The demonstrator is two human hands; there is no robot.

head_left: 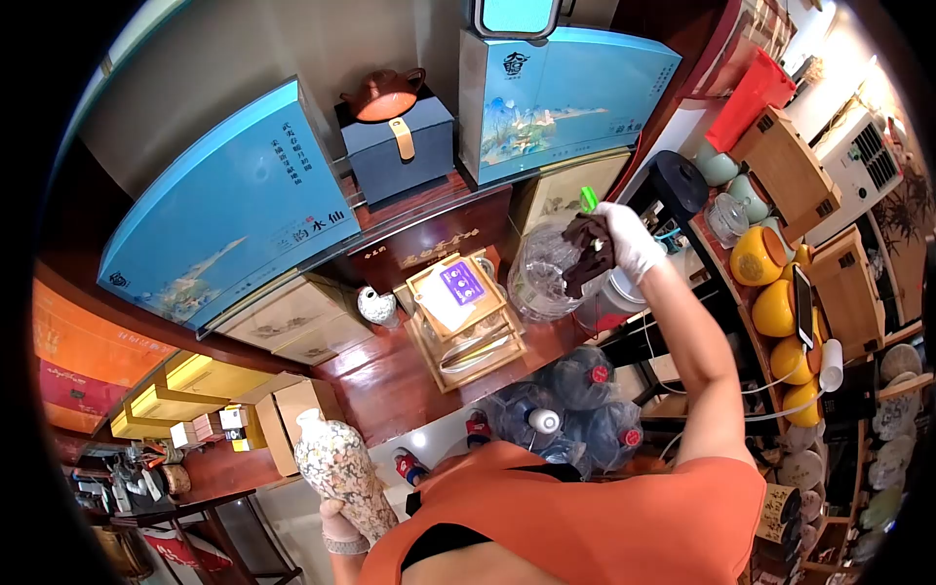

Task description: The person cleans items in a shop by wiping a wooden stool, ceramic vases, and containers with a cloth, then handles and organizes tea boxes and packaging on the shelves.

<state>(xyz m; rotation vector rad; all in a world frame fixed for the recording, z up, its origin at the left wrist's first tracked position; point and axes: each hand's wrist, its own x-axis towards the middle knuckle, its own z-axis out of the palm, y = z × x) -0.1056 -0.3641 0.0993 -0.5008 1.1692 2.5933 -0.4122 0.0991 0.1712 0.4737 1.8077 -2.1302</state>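
Note:
My left hand (339, 526), low in the view, is closed round the lower part of a tall vase (336, 458) with a mottled floral pattern. The vase leans, its narrow neck pointing up and left. On the far side, my right hand (631, 242) wears a white glove and grips a dark brown cloth (589, 255). That cloth hangs in folds beside a large clear plastic container (546, 273) on the wooden table. A bright green tip (588, 199) shows just above the cloth; what it belongs to is hidden.
A small white vase (377, 306) and a wooden tray (458, 356) stand on the table (375, 375). Big blue boxes (234, 210) and a brown teapot (385, 95) fill the shelf above. Large water bottles (583, 378) crowd the floor; yellow jars (759, 255) line the right shelf.

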